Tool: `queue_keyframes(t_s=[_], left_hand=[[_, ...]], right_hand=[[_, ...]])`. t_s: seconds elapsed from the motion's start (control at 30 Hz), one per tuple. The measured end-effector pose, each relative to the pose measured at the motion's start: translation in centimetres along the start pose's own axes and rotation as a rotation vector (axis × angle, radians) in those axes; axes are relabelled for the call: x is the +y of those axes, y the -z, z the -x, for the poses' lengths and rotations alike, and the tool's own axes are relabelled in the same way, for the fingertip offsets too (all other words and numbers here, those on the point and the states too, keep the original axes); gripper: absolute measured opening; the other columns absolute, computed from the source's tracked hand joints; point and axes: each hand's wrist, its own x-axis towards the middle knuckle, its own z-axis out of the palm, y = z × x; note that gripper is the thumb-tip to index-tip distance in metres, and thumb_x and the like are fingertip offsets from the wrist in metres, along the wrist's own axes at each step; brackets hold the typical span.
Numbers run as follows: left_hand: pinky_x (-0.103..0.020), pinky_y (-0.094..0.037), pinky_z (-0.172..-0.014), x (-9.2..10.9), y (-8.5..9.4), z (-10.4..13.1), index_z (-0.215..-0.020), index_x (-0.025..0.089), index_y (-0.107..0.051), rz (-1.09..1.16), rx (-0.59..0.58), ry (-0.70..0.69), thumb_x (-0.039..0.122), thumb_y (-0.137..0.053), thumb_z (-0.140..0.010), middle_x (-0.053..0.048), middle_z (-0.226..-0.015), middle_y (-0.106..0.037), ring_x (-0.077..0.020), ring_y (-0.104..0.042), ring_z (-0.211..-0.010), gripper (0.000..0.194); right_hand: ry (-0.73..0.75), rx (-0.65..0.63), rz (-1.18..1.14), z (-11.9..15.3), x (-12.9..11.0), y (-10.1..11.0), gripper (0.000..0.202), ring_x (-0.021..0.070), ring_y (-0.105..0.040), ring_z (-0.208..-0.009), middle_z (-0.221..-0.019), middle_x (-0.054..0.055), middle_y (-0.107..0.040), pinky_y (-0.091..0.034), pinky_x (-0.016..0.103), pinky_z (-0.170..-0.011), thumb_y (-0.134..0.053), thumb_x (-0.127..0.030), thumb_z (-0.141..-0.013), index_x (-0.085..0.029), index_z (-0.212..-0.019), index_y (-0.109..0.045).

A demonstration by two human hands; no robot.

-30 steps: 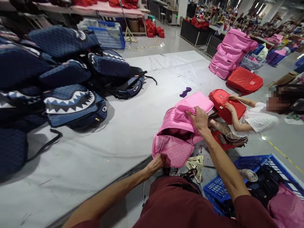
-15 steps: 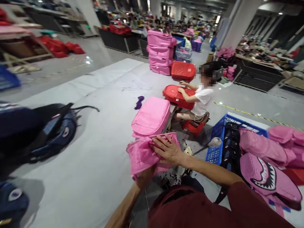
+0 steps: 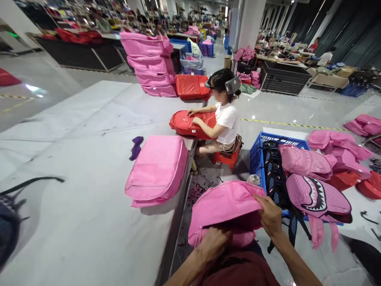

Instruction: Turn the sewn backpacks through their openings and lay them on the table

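A pink bag (image 3: 223, 202) hangs in front of my body, off the table's edge, with its opening gaping toward me. My right hand (image 3: 270, 214) pinches the rim of that opening on the right. At the lower left, my left hand (image 3: 216, 242) is closed at the opening, its fingertips partly hidden inside the fabric. Another pink bag (image 3: 156, 167) lies flat on the white table (image 3: 89, 206) just left of the held one. Beside it rests a small purple cloth piece (image 3: 136, 147).
A co-worker (image 3: 228, 119) on a red stool handles a red bag (image 3: 190, 124) across the table corner. To the right, a blue crate (image 3: 257, 159) holds dark straps and pink backpacks, one with a shark mouth (image 3: 318, 196). Stacked pink bags (image 3: 151, 63) stand behind. Scraps litter the floor.
My view has swung right. The pink bag has moved off the table to in front of me and now hangs open; my right hand went from lying flat on it to gripping its rim.
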Motion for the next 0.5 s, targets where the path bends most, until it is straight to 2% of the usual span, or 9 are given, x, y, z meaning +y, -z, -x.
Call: queue_keyframes(t_s=[0.07,0.13,0.17,0.23,0.3,0.33,0.43,0.5], left_hand=[[-0.038,-0.063,-0.082,1.1,2.6,-3.3,-0.143,0.027,-0.076,0.068,0.119,-0.117,0.015,-0.061,-0.098,-0.009,-0.114,-0.088,-0.0281,-0.082,-0.097,0.049],[-0.043,-0.061,-0.108,1.9,4.8,-7.1,-0.161,0.032,-0.064,0.081,0.336,-0.173,0.018,-0.059,-0.107,-0.010,-0.135,-0.084,-0.0290,-0.079,-0.123,0.056],[-0.048,-0.056,-0.118,2.0,5.6,-9.2,-0.165,0.034,-0.060,0.068,0.423,-0.149,0.023,-0.062,-0.109,-0.011,-0.142,-0.082,-0.0309,-0.074,-0.134,0.058],[-0.060,-0.048,-0.128,1.3,6.0,-13.8,-0.170,0.032,-0.055,0.039,0.503,-0.033,0.039,-0.070,-0.108,-0.016,-0.155,-0.074,-0.0379,-0.065,-0.149,0.065],[-0.071,-0.041,-0.131,-0.5,5.2,-18.3,-0.175,0.023,-0.050,0.024,0.496,0.032,0.053,-0.073,-0.102,-0.024,-0.167,-0.062,-0.0460,-0.055,-0.158,0.082],[-0.072,-0.042,-0.130,-1.6,4.5,-20.3,-0.175,0.020,-0.049,0.029,0.491,0.039,0.056,-0.072,-0.099,-0.026,-0.169,-0.060,-0.0479,-0.054,-0.158,0.087],[-0.059,-0.055,-0.118,-5.1,2.7,-24.8,-0.170,0.018,-0.057,0.096,0.512,0.037,0.047,-0.065,-0.094,-0.024,-0.155,-0.071,-0.0422,-0.070,-0.139,0.081],[-0.048,-0.061,-0.101,-7.1,2.6,-26.8,-0.157,0.017,-0.068,0.204,0.483,0.071,0.039,-0.060,-0.089,-0.021,-0.136,-0.081,-0.0358,-0.078,-0.117,0.071]], right_hand=[[-0.057,0.052,0.080,0.2,1.9,1.9,0.051,0.0288,-0.083,-0.104,-0.118,0.012,-0.086,-0.069,0.042,-0.089,-0.046,-0.015,-0.103,-0.023,-0.139,-0.080],[-0.088,0.071,0.154,0.0,4.0,3.1,0.054,0.0285,-0.084,-0.098,-0.113,0.011,-0.086,-0.068,0.040,-0.078,-0.048,-0.012,-0.097,-0.024,-0.138,-0.080],[-0.097,0.072,0.181,-0.3,5.0,3.5,0.054,0.0284,-0.084,-0.093,-0.110,0.010,-0.086,-0.066,0.040,-0.073,-0.050,-0.012,-0.095,-0.025,-0.137,-0.081],[-0.113,0.056,0.195,-1.0,6.9,3.7,0.050,0.0282,-0.084,-0.087,-0.105,0.009,-0.085,-0.065,0.039,-0.066,-0.052,-0.013,-0.096,-0.028,-0.133,-0.082],[-0.137,0.024,0.162,-2.0,8.8,3.3,0.048,0.0274,-0.083,-0.084,-0.100,0.007,-0.084,-0.066,0.039,-0.065,-0.054,-0.014,-0.097,-0.031,-0.131,-0.082],[-0.150,0.009,0.138,-2.6,9.8,2.9,0.047,0.0270,-0.083,-0.083,-0.098,0.006,-0.084,-0.066,0.039,-0.066,-0.054,-0.014,-0.097,-0.032,-0.130,-0.082],[-0.204,-0.021,0.061,-5.0,13.0,1.7,0.037,0.0281,-0.084,-0.087,-0.098,0.006,-0.085,-0.069,0.039,-0.073,-0.057,-0.019,-0.098,-0.033,-0.119,-0.084],[-0.275,-0.101,-0.041,-7.1,15.4,0.8,0.024,0.0280,-0.084,-0.084,-0.094,0.006,-0.085,-0.067,0.038,-0.074,-0.061,-0.029,-0.101,-0.031,-0.104,-0.085]])
